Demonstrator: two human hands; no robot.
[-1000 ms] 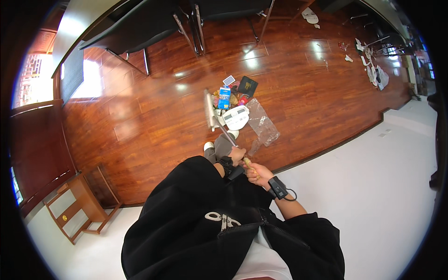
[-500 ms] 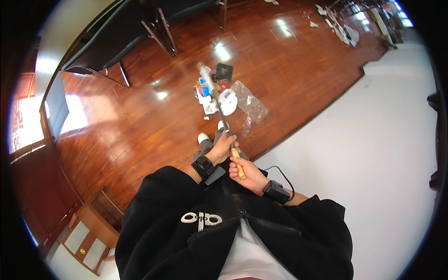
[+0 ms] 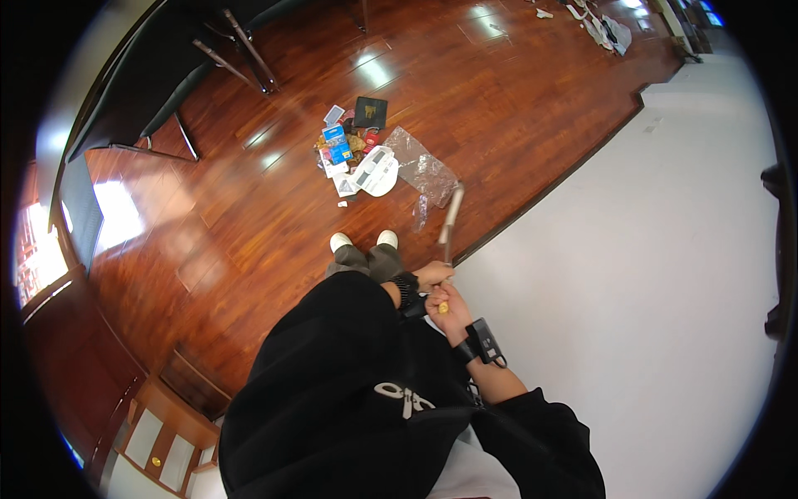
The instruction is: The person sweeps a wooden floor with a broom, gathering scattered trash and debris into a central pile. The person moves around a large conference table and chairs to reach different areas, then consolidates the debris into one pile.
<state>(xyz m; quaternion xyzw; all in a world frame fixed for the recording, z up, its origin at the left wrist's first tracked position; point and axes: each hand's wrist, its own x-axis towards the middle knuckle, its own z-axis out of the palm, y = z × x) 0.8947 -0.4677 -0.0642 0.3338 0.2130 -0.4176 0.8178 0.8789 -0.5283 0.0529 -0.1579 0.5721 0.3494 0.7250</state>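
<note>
Left hand (image 3: 435,274) and right hand (image 3: 450,309): fingers clamped around the broom (image 3: 451,214). Its head is near the clear plastic sheet (image 3: 420,169), apart from the litter pile (image 3: 356,151). Pile appears gathered; scattered scraps (image 3: 605,33) farther off appear ungathered.

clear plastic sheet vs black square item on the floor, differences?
Look: the plastic sheet is see-through; the black square is opaque, marked in gold.
Size: the plastic sheet covers more area than the black square.
Shape: the plastic sheet is crinkled; the black square has straight edges.
Shared: both lie at the edge of the litter pile.
</note>
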